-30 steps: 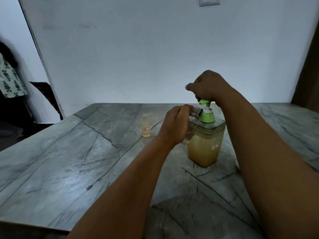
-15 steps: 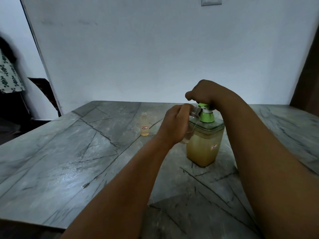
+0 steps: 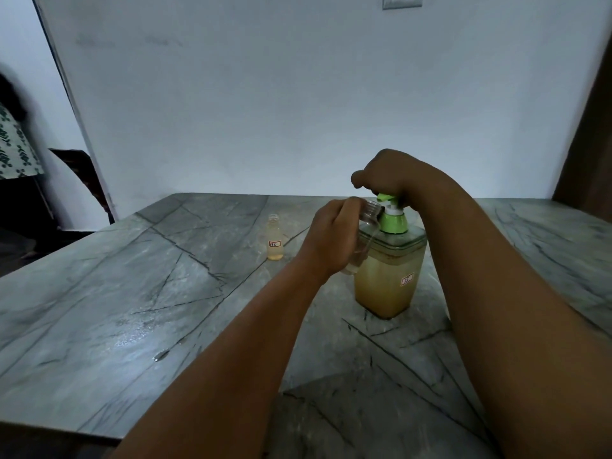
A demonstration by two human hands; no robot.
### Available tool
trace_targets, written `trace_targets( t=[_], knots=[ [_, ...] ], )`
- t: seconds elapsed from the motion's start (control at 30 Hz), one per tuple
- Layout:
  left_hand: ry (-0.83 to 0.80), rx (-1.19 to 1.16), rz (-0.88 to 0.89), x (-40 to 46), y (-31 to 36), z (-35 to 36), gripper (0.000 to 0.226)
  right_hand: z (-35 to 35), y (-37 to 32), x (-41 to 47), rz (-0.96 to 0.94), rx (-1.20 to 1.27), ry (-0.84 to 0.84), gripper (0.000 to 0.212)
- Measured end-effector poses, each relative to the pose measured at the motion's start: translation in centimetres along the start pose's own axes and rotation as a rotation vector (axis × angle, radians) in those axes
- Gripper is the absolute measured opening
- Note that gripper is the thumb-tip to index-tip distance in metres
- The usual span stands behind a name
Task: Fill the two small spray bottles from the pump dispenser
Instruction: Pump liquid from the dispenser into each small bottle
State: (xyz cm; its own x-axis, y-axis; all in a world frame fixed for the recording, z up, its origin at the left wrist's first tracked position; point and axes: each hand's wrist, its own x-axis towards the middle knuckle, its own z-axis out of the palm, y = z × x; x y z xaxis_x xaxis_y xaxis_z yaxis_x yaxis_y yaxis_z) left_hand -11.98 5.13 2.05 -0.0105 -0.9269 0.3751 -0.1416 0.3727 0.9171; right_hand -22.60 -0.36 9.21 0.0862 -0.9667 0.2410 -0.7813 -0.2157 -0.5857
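Clear bottle (image 3: 364, 235) gripped, right hand (image 3: 385, 175) pressing pump (image 3: 387, 198)

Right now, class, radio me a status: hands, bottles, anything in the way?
Left hand holds clear bottle at spout. Right hand presses pump. Second bottle stands apart, part full. Nothing blocking.

Both bare arms reach forward, side by side. The left hand (image 3: 334, 236) is curled around a small bottle (image 3: 364, 233) and tips it. The right hand (image 3: 385, 175) is bent into a fist, knuckles up, a bit higher.
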Motion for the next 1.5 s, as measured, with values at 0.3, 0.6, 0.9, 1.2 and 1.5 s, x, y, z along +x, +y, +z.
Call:
trace_targets(
  t=[0.3, 0.6, 0.9, 1.2, 1.5],
  knots=[
    [-0.003, 0.003, 0.006, 0.06, -0.06, 0.03, 0.036, 0.02, 0.4, 0.05, 0.022, 0.089, -0.032, 0.019],
    [-0.019, 0.02, 0.019, 0.26, -0.33, -0.03, 0.034, -0.04, 0.3, 0.09, 0.034, 0.107, -0.01, 0.022],
    [-0.012, -0.013, 0.012, 0.44, -0.61, 0.03, 0.035, 0.1, 0.06, 0.04, 0.003, -0.015, 0.032, 0.032],
    [-0.013, -0.021, 0.017, 0.26, -0.26, -0.06, 0.034, -0.04, -0.09, 0.07, -0.003, -0.013, 0.064, 0.034],
    [-0.007, -0.01, 0.034, 0.52, -0.6, 0.02, 0.034, 0.14, -0.05, -0.09, 0.011, -0.021, 0.047, 0.034]
  ],
)
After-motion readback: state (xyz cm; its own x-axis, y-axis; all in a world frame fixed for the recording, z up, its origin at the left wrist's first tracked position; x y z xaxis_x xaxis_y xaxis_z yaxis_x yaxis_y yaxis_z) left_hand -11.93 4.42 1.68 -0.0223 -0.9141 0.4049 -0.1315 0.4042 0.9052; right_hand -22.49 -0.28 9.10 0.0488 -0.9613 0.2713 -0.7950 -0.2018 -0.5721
